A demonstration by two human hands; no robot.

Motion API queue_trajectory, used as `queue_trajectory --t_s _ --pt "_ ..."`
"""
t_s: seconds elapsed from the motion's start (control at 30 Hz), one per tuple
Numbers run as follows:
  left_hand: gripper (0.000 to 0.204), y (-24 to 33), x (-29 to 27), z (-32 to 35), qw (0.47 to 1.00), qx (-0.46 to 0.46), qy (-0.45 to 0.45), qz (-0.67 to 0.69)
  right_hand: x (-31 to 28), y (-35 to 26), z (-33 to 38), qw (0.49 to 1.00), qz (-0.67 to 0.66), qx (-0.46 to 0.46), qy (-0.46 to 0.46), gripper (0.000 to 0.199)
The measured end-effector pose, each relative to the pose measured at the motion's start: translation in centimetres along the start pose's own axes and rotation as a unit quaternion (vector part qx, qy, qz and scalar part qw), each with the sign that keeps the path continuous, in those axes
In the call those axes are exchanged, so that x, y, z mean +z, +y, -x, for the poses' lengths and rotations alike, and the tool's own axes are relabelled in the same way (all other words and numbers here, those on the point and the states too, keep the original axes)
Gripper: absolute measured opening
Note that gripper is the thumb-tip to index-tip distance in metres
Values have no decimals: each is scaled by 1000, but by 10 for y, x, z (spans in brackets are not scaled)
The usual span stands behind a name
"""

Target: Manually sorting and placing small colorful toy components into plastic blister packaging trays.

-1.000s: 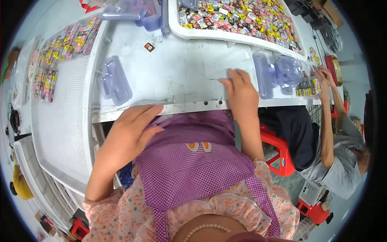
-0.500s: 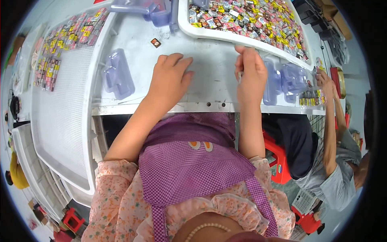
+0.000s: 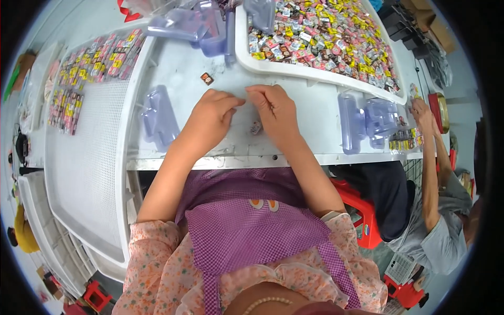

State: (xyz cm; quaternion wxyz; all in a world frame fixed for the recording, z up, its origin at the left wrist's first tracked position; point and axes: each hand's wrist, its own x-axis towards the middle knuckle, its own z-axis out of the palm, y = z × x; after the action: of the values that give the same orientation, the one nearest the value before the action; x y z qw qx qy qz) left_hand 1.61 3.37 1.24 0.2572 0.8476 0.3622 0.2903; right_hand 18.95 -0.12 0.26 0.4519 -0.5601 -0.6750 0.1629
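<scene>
My left hand (image 3: 211, 119) hovers over the white tabletop with its fingers loosely bent and its thumb apart from them; I see nothing in it. Close to its fingertips is my right hand (image 3: 274, 109), curled inward with the fingers drawn together. Whatever those fingers may hold is hidden. A small wrapped candy (image 3: 255, 127) shows at the palm side of the right hand; whether it rests on the table or against the hand, I cannot tell. Beyond my left hand lies a brown wrapped candy (image 3: 207, 79). A clear bluish plastic tray (image 3: 159, 119) lies to the left.
A large white bin (image 3: 273, 67) of mixed wrapped candies stands at the back right. More plastic trays (image 3: 350, 126) lie right and at the back. A white mesh tray (image 3: 86, 173) with candy rows (image 3: 100, 55) is at left. A co-worker's hands (image 3: 421, 113) are beside filled rows at right.
My right hand has moved left from the bin's edge to beside my left hand. The left hand's fingers are more bent. The view has shifted slightly.
</scene>
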Motion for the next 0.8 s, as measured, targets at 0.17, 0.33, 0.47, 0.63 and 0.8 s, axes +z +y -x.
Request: queue_trajectory --t_s 0.17,0.33,0.47,0.63,0.8 --pt "26 -19 -15 -4 997 4 67 -31 -22 -3 -11 993 -40 -17 108 16" --pt "34 -30 -30 -13 971 -59 112 -202 -83 23 -70 975 194 -10 105 34" --pt "32 -37 -20 -20 984 -84 50 -150 -89 44 -97 953 289 46 -83 46" --pt "26 -30 -17 -22 986 -100 60 -123 -71 41 -115 930 321 36 -178 59" --pt "28 -18 -18 -23 989 -128 39 -58 -65 38 -116 922 349 51 -162 59"
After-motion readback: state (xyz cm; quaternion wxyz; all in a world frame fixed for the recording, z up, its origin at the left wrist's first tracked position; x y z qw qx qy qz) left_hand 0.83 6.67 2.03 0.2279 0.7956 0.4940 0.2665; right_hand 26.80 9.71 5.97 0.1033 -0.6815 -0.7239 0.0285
